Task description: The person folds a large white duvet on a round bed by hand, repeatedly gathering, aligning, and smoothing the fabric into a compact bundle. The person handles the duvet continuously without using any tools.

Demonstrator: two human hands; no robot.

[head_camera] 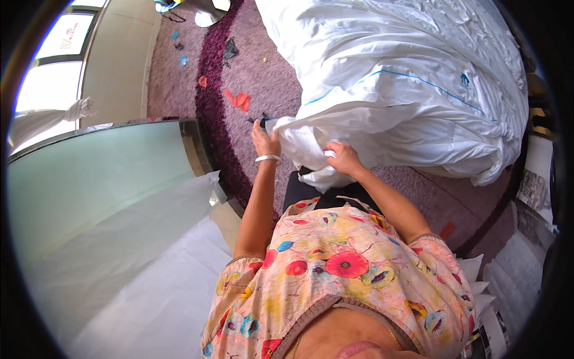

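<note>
A large, rumpled white duvet or cover (pixel 403 45) with thin blue piping fills the upper right, and a small blue motif marks it. My left hand (pixel 267 140), a pale bangle at its wrist, grips the loose edge of the white fabric at its left end. Beside those fingertips shows a small dark object that I cannot make out. Further right, my right hand (pixel 344 159) pinches a bunched fold of the same cloth. Between my hands the fabric hangs in a slack swag, with its lower end over my dark-clad lap.
A glass-topped table (pixel 107 157) stands at the left, partly under white sheeting (pixel 148 269). Scraps of red plastic (pixel 242 102) and a black plastic piece (pixel 230 49) lie on the purple carpet (pixel 269 76). A shiny metal base (pixel 210 11) stands at the top. White packets (pixel 473 269) are stacked lower right.
</note>
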